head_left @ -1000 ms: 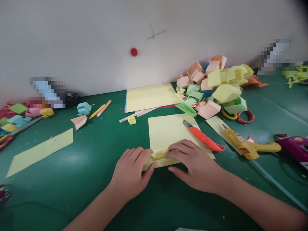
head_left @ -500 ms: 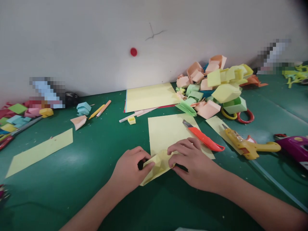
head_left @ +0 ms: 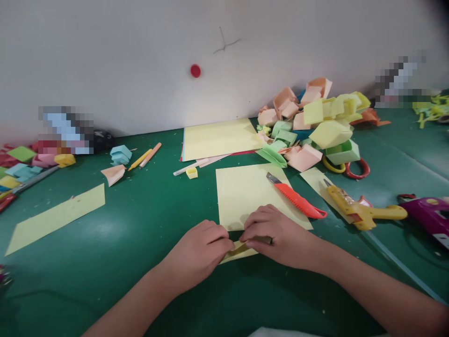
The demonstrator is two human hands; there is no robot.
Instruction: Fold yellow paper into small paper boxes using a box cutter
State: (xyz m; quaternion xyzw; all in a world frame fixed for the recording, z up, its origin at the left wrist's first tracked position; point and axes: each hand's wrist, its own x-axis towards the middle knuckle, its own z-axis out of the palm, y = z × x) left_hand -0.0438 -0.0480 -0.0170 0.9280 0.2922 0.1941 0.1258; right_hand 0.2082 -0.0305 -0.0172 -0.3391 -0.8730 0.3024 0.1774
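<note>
Nearest to my view, I observe two bare hands at work low over the green table [head_left: 140, 243]. The left hand [head_left: 198, 250] grips the left end of a folded yellow paper [head_left: 240, 252] between thumb and bent fingers. The right hand [head_left: 280, 236] pinches the same piece at its right end, fingers curled. The folded paper lies between the hands, at the near edge of a flat yellow sheet [head_left: 238, 196]; whether it touches that sheet I cannot tell.

Resting on the sheet's right part I record a red cutter [head_left: 300, 201], blade exposed and pointing away to the left. To its right, a yellow glue gun [head_left: 366, 210] lies partly over a pale paper strip [head_left: 321, 185]. Another paper strip [head_left: 58, 217] lies at far left.

Farther out I note a tiny yellow box [head_left: 191, 172], then two pens [head_left: 145, 157] side by side. At the back, near the pale wall [head_left: 140, 61], I find a stack of coloured sheets [head_left: 219, 140] and, right of it, a heap of folded paper boxes [head_left: 329, 135] in peach, green and yellow.
</note>
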